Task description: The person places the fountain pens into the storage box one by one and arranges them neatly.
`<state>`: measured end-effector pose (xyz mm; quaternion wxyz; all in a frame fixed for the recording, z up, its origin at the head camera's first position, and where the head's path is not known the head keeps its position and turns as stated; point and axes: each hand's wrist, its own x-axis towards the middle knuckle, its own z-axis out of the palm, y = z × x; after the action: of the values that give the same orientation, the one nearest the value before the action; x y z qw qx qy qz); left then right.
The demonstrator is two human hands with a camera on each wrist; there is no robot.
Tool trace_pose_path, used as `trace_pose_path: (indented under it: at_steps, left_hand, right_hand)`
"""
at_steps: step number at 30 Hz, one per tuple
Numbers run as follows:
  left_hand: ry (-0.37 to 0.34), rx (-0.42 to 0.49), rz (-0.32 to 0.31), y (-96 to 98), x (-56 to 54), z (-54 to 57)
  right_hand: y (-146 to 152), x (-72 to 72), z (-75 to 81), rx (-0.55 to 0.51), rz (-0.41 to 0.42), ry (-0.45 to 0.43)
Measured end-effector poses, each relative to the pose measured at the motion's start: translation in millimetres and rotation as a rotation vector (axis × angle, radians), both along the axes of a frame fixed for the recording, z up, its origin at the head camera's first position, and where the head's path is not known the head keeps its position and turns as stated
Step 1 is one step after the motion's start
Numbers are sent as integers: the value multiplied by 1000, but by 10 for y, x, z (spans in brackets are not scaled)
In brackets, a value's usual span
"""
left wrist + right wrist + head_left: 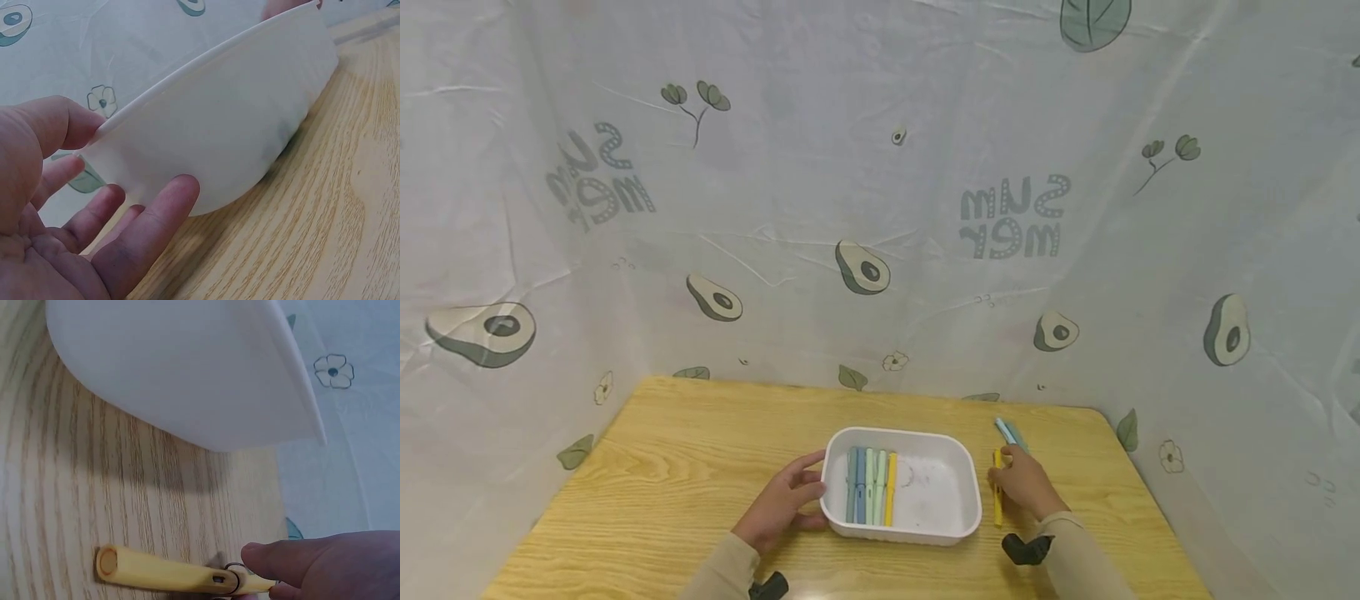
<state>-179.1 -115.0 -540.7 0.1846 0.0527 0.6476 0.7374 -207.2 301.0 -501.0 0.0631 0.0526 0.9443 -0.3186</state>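
Note:
A white plastic tray (936, 537) stands on the table with several capped pens (870, 487) side by side in its left part: grey-green, blue, pale green and yellow. My left hand (781, 504) rests against the tray's left end. In the left wrist view the thumb (75, 125) touches the rim and a fairly straight finger (165, 219) meets the outer wall. Right of the tray, my right hand (1024, 482) pinches a yellow pen (162, 572) near its clip, thumb on one side and a fingertip on the other. The pen lies along the wood.
Just beyond my right hand lie a light blue pen (1004, 430) and a grey-green pen (1017, 435), partly hidden by the hand. The wooden table (722, 429) reaches back to a pale printed curtain (790, 192) that hangs behind and on both sides.

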Motion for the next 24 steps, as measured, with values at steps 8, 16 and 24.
trace_pose_path:
  at_steps: [8,16,24]
  left_hand:
    - [0,4,4,15,8,22]
    - [-3,1,3,16,1,41]
    - [-15,6,12,11,-3,10]
  right_hand:
    - [71,-106,-69,-27,-38,-31]
    - [74,-119,-78,-91,-59,-58]
    - [30,-27,-97,-137,-44,-78]
